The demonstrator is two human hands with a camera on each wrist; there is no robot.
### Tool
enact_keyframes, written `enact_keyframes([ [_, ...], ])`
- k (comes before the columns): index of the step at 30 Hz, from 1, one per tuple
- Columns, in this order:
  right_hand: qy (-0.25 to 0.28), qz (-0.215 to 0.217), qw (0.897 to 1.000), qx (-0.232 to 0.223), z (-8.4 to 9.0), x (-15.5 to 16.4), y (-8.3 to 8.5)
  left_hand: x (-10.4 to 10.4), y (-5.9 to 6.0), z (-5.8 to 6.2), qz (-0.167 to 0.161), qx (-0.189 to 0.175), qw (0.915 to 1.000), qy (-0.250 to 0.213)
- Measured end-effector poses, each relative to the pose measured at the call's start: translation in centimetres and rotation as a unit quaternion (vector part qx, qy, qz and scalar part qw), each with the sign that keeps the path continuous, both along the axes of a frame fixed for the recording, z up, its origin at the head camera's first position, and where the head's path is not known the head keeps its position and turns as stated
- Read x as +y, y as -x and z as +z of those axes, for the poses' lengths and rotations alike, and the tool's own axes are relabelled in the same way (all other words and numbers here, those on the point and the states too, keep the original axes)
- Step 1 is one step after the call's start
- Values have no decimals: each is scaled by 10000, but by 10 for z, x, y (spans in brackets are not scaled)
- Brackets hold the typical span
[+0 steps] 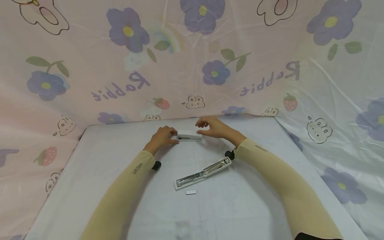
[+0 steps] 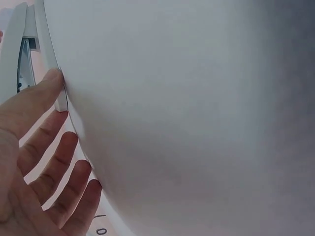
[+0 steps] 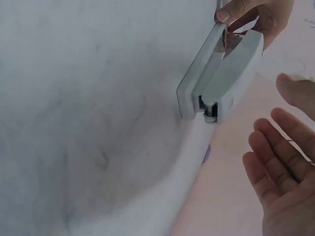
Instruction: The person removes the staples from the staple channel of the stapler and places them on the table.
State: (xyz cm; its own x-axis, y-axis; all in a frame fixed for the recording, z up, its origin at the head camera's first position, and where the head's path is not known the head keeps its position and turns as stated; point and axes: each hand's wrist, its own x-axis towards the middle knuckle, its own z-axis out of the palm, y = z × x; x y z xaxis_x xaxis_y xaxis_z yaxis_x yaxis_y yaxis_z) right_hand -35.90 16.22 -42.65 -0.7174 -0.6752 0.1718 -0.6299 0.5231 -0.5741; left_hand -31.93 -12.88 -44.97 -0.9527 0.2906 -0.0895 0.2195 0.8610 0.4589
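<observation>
Nearest, a small flat staple strip point(image 1: 190, 192) and an open metal-railed stapler point(image 1: 203, 173) lie on the matte white table point(image 1: 120, 186). At twelve o'clock, the left hand point(image 1: 161, 137) pinches a smooth grey stapler shell point(image 1: 189, 137); the right hand point(image 1: 213, 128) hovers beside it, fingers spread.

A table point(image 1: 105, 186) is filling the lower middle of the head view, with a printed cloth point(image 1: 90, 66) hanging behind it and down both sides. At the far edge, centre frame, a stapler top point(image 1: 189, 137) is lying across the table. The left hand point(image 1: 162, 137) is sitting at its left end, holding it there; the right hand point(image 1: 213, 128) is hovering just right of it, apart from it. Nearer the viewer, below centre, a stapler base point(image 1: 204, 172) is lying slantwise, its upper end toward the right forearm. A strip of staples point(image 1: 190, 192) is lying just below the base's lower left end.
</observation>
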Motion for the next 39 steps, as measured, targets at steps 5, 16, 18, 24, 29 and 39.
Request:
enact_keyframes([
  [5,-258,73,9994,-228,4,-11,4,2,1,1,95,-23,9999,59],
  [16,-460,327,9965,-619,6,-33,11,1,4,1,130,-49,9999,96],
  [18,-390,412,9958,-715,3,-37,12,1,5,0,127,-30,9999,86],
  [24,-193,342,9925,-1161,-9,-46,16,2,7,-2,109,-37,9999,108],
  [29,-5,227,9870,-1590,-13,-48,15,3,7,0,83,-98,9999,89],
  [39,-360,36,9865,-1597,-16,-51,16,3,9,0,21,24,9999,119],
])
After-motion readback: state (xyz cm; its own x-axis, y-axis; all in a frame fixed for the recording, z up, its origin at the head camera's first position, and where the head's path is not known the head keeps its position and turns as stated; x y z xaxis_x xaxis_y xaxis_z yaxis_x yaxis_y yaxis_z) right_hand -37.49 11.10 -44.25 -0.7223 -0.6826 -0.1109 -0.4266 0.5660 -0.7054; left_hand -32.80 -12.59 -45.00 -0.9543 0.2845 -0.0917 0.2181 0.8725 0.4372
